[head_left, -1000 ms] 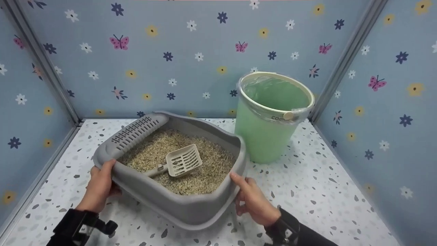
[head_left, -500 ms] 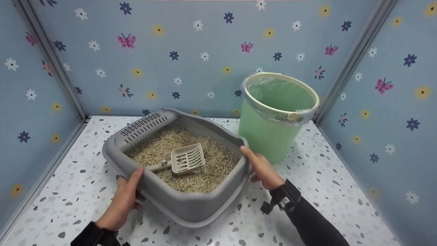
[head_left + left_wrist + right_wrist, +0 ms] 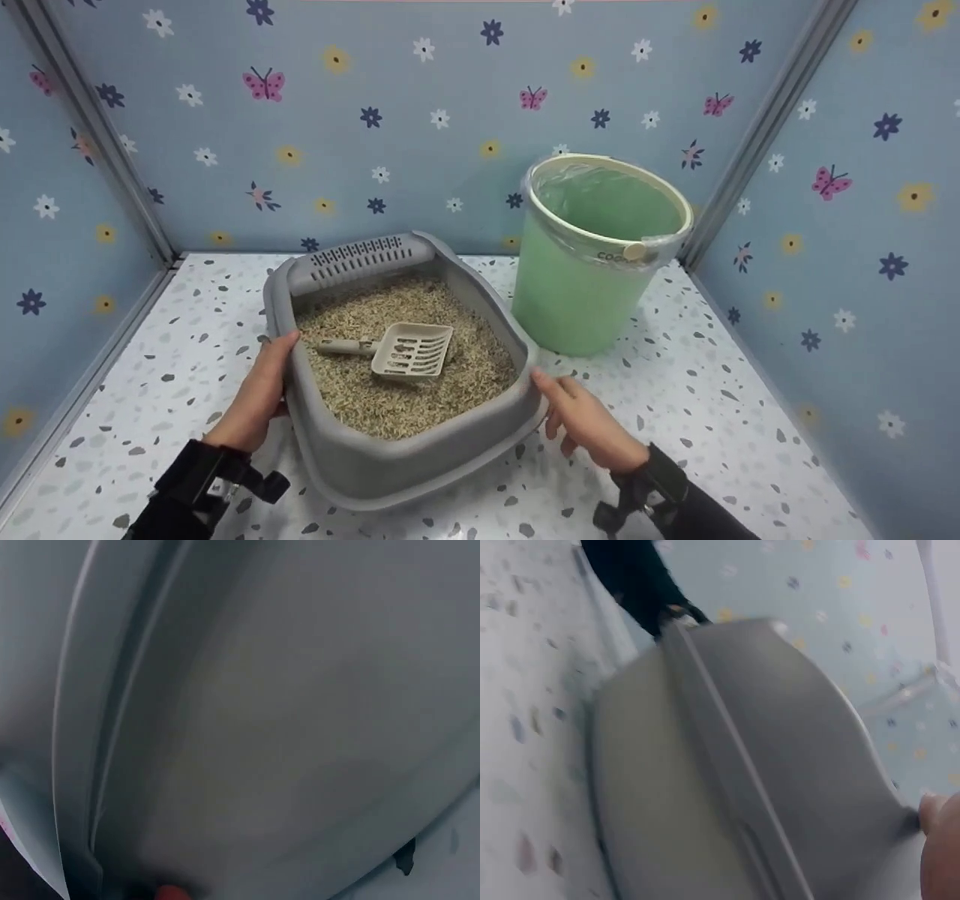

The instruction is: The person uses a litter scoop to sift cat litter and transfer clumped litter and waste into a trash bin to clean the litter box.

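L hand (image 3: 251,394), R hand (image 3: 589,421) @ tray rim (image 3: 405,447) (tight nr bin (image 3: 574,300))

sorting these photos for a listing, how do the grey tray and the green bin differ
The grey tray is low and broad, while the green bin is taller and round. The tray holds loose granules and a slotted scoop; the bin is lined with a clear bag. The left hand and right hand touch the tray, but neither touches the bin. Both have open tops.
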`<state>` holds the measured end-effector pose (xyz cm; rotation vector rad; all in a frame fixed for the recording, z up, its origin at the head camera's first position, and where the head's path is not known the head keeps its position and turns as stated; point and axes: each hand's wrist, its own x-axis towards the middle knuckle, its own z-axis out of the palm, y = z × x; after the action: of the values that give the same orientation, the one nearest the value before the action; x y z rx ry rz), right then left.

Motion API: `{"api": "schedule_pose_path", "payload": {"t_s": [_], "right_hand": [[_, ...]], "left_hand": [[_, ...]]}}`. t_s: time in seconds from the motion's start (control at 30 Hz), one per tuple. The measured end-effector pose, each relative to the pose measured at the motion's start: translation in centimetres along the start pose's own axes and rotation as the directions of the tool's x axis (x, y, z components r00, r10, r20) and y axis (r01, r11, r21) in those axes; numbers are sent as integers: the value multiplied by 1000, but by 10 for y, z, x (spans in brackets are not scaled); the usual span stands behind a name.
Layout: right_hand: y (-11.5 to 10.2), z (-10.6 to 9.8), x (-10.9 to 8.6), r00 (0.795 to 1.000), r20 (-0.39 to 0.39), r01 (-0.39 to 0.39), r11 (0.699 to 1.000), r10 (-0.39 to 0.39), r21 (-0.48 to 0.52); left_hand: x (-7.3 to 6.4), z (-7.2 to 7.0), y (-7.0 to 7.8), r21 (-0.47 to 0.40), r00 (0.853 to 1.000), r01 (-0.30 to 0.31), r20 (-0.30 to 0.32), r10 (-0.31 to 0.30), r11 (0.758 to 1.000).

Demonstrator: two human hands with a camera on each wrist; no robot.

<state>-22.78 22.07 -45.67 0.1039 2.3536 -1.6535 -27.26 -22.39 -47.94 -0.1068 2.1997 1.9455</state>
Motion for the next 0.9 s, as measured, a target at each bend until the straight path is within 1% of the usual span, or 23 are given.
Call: {"api": "schedule_pose_path", "payload": {"t_s": [0.1,0.2,0.27,0.33,0.43,0.57,0.63,0.73,0.77,0.83,0.87,0.9], "right_hand": [[-8,-15,20,999,54,10,1000,-10,14],[-14,-26,38,994,110,16,1000,-18,16],[-15,-28,44,992,122,9,1000,-11,20],[-13,-27,45,992,125,1,1000,-4,25],[-12,-21,39,993,117,3,1000,-6,26],[-11,-11,20,993,115,26,1000,-26,4],[-10,-7,10,992,120,39,999,-38,-7],[-9,-7,-1,988,142,60,997,-54,-38],[-9,-9,-4,987,152,67,996,-56,-62],[-15,-15,-7,987,145,88,982,-64,-169],[-20,-18,-8,989,123,115,963,-87,-246],[-27,-21,-9,989,94,142,932,-117,-334]], "left_hand": [[-9,6,1,48,1000,-1,20,0,999],[-19,16,1,79,999,14,32,-16,997],[-23,21,2,96,999,23,29,-26,995],[-23,24,3,102,999,14,29,-17,995],[-17,20,3,122,999,4,34,-8,993],[-5,14,0,105,999,-18,38,14,994],[-3,14,-1,85,999,-36,37,33,996],[-5,15,-1,67,998,-56,43,53,996],[-6,16,-1,68,997,-61,45,58,996],[-8,17,0,65,996,-76,51,73,995],[-9,18,0,59,996,-80,51,77,995],[-10,18,1,56,995,-83,50,81,995]]}}
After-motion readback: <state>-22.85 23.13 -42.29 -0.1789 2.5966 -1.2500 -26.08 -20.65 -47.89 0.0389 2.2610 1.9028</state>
